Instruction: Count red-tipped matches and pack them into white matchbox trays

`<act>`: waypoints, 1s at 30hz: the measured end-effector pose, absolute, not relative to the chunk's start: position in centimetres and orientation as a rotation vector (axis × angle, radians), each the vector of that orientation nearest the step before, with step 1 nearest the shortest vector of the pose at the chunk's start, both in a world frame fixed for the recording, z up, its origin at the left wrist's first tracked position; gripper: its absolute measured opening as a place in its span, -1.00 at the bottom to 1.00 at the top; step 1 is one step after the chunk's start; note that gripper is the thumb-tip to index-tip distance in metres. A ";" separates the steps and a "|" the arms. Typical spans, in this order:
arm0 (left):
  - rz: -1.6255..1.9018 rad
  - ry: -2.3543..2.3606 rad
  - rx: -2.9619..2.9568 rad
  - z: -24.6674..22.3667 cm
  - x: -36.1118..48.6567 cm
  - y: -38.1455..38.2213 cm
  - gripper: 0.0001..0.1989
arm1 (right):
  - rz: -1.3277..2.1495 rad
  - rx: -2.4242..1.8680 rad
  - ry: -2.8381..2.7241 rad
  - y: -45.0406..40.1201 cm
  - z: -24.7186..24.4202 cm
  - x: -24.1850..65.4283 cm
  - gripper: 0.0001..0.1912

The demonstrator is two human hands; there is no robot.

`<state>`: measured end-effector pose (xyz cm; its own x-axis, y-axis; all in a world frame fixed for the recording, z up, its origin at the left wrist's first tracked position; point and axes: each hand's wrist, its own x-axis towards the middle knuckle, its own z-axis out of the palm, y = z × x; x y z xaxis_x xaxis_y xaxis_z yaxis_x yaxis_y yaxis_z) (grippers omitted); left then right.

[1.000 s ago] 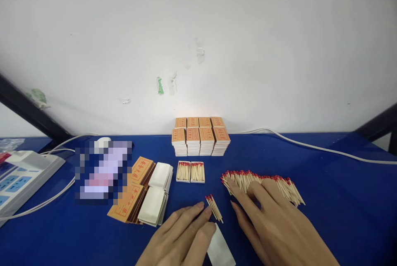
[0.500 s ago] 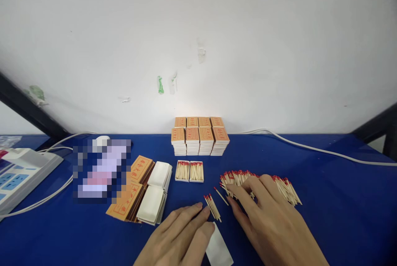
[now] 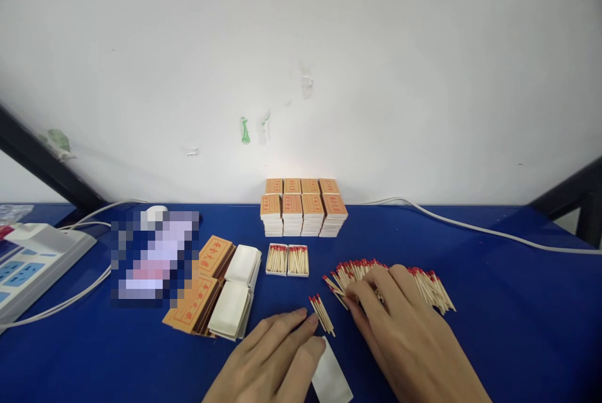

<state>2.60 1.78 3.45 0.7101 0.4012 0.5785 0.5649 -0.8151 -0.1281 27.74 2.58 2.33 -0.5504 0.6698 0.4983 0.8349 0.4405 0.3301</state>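
Head view: left hand (image 3: pixel 270 359), open, fingers loosely extended, touching white slip (image 3: pixel 332 375), seemingly for steadying; small match group (image 3: pixel 322 315) alongside, presumably set apart from match heap (image 3: pixel 435 290) on blue counter (image 3: pixel 517 334); right hand (image 3: pixel 404 328), thumb and forefinger nearly closed at match ends by heap's left edge, grip unclear.

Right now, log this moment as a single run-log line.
left hand: thumb at white card, near small match group | right hand: fingertips at match pile | two match-filled trays: side by side

left hand (image 3: pixel 275 356) lies flat-angled; right hand (image 3: pixel 399 324) curls, fingertips together.
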 end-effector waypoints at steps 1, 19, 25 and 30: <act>-0.784 -0.758 -2.621 3.3 2.6 1.8 -0.41 | -0.792 -1.297 -2.396 2.5 2.3 27.7 -0.72; -0.797 -0.773 -2.621 3.5 2.7 2.0 -0.42 | -0.660 -1.273 -2.324 2.2 3.0 28.0 -0.67; -0.814 -0.776 -2.652 3.1 2.4 1.9 -0.44 | 0.031 -1.344 -2.107 1.7 2.7 27.3 -0.81; -0.844 -0.772 -2.659 3.1 2.5 1.7 -0.45 | 0.253 -1.327 -2.042 1.5 1.7 26.1 -0.82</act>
